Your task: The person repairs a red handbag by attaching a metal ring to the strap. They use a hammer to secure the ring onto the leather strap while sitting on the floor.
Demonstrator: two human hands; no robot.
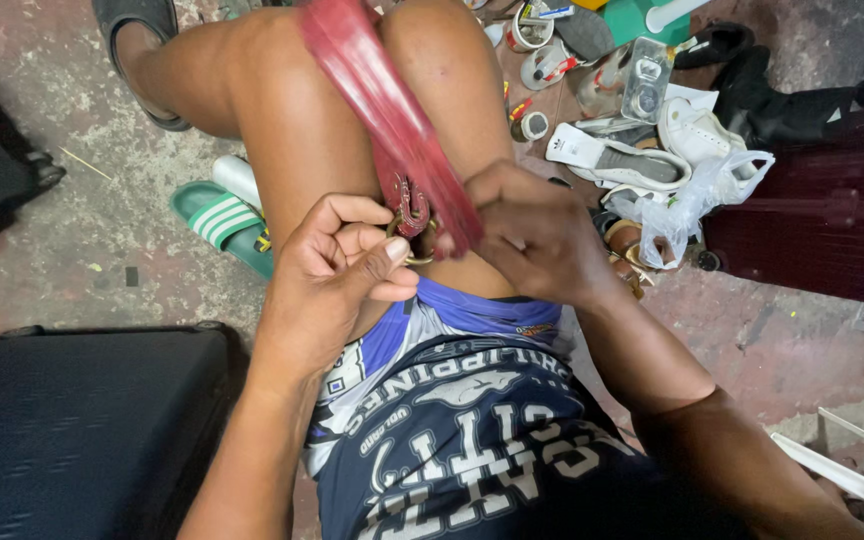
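A: Report the position of the work item.

B: The red strap runs down between the person's bare knees and ends at lap level, just above the blue printed shorts. A brass-coloured metal ring sits at its lower end, where the red material is folded and patterned.

A: State of the hands?

B: The left hand is closed, with thumb and curled fingers pinching the ring from the left side. The right hand is closed on the lower end of the strap from the right, fingers tucked behind the red material. Both hands touch the item and lie close together.

A: Surroundings?

B: The floor is bare concrete. A green slide sandal with white stripes lies left of the legs. A white sneaker and a crumpled clear plastic bag lie to the right, near a dark red suitcase. A black case occupies the lower left.
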